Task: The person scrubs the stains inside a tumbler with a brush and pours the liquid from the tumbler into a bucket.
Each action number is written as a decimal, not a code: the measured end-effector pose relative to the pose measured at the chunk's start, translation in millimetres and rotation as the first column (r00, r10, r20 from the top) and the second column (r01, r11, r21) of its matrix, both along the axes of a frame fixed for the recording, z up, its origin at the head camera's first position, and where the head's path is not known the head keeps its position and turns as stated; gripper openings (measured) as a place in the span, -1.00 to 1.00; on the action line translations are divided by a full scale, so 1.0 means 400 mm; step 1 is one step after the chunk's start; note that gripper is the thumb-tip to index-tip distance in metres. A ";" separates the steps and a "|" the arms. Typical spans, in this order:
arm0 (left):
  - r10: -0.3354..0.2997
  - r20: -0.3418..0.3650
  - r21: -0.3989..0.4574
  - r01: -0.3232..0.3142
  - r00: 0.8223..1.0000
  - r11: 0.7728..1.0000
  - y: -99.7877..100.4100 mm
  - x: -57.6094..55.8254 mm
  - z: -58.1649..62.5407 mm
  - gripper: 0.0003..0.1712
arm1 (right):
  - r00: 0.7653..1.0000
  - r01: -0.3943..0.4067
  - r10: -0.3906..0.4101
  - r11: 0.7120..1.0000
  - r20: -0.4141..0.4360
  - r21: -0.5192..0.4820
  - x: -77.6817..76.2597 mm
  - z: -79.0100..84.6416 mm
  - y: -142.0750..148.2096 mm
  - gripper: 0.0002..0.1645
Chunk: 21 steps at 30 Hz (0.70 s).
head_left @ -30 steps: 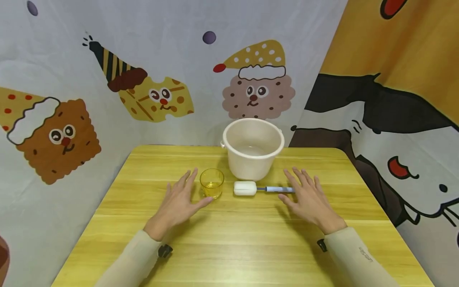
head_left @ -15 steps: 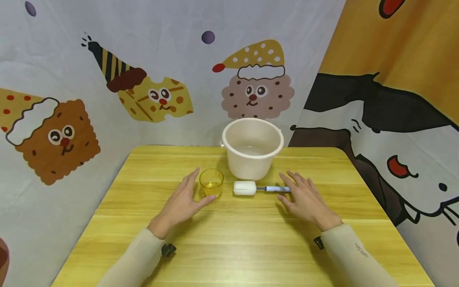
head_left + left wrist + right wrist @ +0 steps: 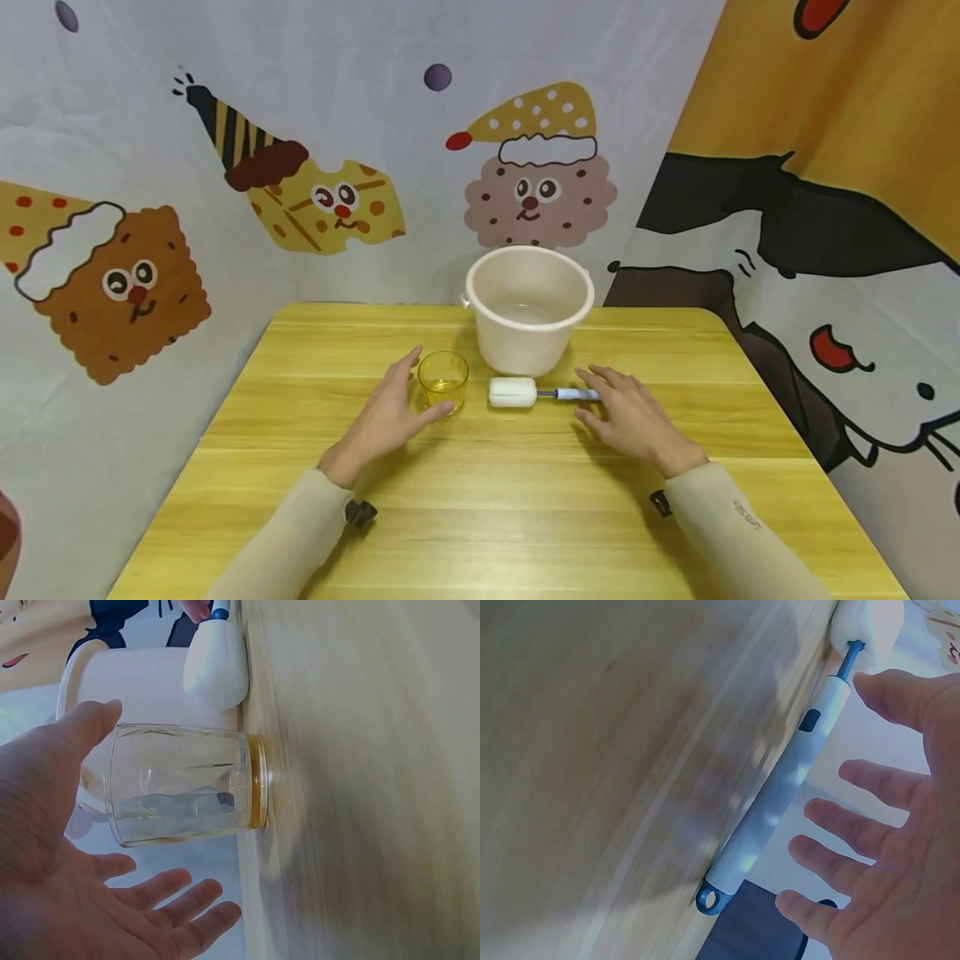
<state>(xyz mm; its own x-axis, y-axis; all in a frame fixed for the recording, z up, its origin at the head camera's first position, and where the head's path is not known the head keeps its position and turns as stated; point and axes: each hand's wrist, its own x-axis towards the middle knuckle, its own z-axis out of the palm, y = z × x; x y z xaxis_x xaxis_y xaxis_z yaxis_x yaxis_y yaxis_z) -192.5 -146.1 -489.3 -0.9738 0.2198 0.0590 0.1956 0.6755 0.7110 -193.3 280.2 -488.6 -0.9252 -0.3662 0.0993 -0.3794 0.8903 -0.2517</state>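
A yellow-tinted drinking glass [image 3: 444,371] stands upright on the table. My left hand [image 3: 385,421] is spread beside it, thumb on the near side and fingers on the far left, not gripping it. The left wrist view shows the glass [image 3: 176,787] between the thumb and the straight fingers. A sponge bottle brush [image 3: 513,392] lies on the table to the right, its white head toward the glass. Over its light-blue handle hovers my right hand [image 3: 633,417], fingers spread. In the right wrist view the handle [image 3: 780,791] lies beyond the fingertips, with a hanging loop at its end.
A cream bucket [image 3: 528,342] stands upright just behind the brush, near the back edge of the wooden table [image 3: 510,517]. A printed cloth [image 3: 360,75] with cartoon figures hangs behind and around the table.
My left hand has moved slightly right and closer around the glass. My right hand has shifted left along the brush handle. The glass, brush and bucket have stayed put.
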 end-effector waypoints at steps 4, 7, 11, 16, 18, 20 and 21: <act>-0.002 -0.013 0.009 0.003 1.000 1.000 0.004 -0.006 -0.005 0.41 | 1.000 -0.008 0.008 1.000 -0.010 -0.007 -0.005 -0.003 -0.002 -0.13; -0.001 -0.012 0.021 0.001 1.000 1.000 0.008 -0.010 -0.009 0.40 | 1.000 -0.014 0.014 1.000 -0.013 -0.014 -0.007 -0.004 -0.005 -0.14; -0.007 -0.011 0.040 0.007 1.000 0.999 0.015 -0.016 -0.012 0.37 | 1.000 -0.025 0.025 0.999 -0.016 -0.022 -0.009 -0.003 -0.008 -0.14; -0.004 -0.007 0.054 0.004 1.000 0.999 0.020 -0.025 -0.015 0.37 | 0.999 -0.035 0.034 0.999 -0.018 -0.024 -0.014 -0.004 -0.011 -0.14; 0.000 -0.007 0.059 0.000 1.000 0.998 0.021 -0.027 -0.016 0.37 | 0.999 -0.034 0.034 0.999 -0.016 -0.023 -0.017 -0.005 -0.013 -0.14; 0.004 -0.005 0.066 -0.003 1.000 0.998 0.021 -0.029 -0.016 0.38 | 0.999 -0.037 0.036 0.999 -0.015 -0.021 -0.020 -0.005 -0.016 -0.14; 0.004 -0.004 0.071 -0.004 1.000 0.997 0.022 -0.030 -0.017 0.37 | 0.999 -0.039 0.039 0.999 -0.016 -0.019 -0.022 -0.005 -0.017 -0.14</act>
<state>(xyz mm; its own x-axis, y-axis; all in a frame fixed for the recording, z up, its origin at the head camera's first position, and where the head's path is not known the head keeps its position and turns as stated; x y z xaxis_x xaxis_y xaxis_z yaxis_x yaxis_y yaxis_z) -204.6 -137.5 -495.9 -0.9743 0.2109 0.0787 0.1962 0.6244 0.7560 -202.0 273.4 -490.6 -0.9084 -0.4000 0.1212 -0.4180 0.8698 -0.2622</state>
